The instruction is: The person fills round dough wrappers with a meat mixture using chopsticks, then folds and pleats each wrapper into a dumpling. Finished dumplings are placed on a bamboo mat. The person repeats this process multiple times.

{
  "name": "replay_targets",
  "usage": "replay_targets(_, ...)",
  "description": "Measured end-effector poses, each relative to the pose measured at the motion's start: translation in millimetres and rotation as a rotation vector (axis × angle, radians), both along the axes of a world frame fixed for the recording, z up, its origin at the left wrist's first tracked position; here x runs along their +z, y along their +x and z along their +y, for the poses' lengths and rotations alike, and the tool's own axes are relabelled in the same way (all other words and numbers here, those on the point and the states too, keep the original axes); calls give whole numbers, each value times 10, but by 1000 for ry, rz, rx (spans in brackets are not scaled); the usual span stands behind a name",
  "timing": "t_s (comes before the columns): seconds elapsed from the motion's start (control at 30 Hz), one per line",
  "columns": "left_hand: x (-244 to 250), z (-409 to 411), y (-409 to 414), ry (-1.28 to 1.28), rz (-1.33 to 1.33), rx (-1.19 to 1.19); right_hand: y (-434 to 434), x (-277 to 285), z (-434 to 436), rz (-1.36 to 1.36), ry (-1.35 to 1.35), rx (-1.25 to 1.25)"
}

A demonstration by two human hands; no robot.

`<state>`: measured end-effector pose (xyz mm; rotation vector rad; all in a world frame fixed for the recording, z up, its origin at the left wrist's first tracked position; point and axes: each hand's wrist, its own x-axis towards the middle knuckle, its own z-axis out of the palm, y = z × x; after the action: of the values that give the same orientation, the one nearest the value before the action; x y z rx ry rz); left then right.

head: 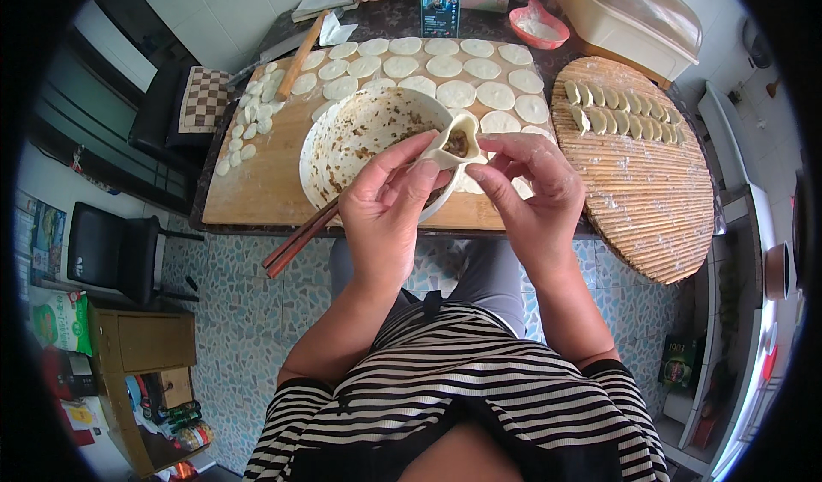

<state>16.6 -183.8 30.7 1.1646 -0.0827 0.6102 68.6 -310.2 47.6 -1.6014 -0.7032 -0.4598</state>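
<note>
A dumpling wrapper point(449, 156) with brown filling is held above the near right side of a white bowl. My left hand point(392, 193) grips its left side between thumb and fingers. My right hand point(536, 186) has thumb and forefinger at its right edge; whether they pinch the dough is hard to tell. The white bowl point(327, 135) has filling smeared on its inner wall, and its near part is partly hidden by my left hand. Dark red wooden chopsticks point(300, 238) stick out over the table edge, left of my left hand. Rolled round wrappers point(444, 66) lie in rows behind the bowl.
A wooden board point(257, 193) carries small dough pieces point(249, 125) and a rolling pin point(302, 58). At right, a round stalk tray point(642, 206) holds two rows of folded dumplings point(626, 100). Behind stand a phone point(439, 7), a pink bowl of flour point(538, 29) and a lidded plastic box point(629, 26).
</note>
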Motion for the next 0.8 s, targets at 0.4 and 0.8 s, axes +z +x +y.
replay_targets(0.4, -10, -22, -42, 31, 7, 18, 87, -34, -101, -129, -47, 148)
replay_targets(0.8, -4, -26, -56, 83, -2, -15, 125, 35, -128, -9, -42, 221)
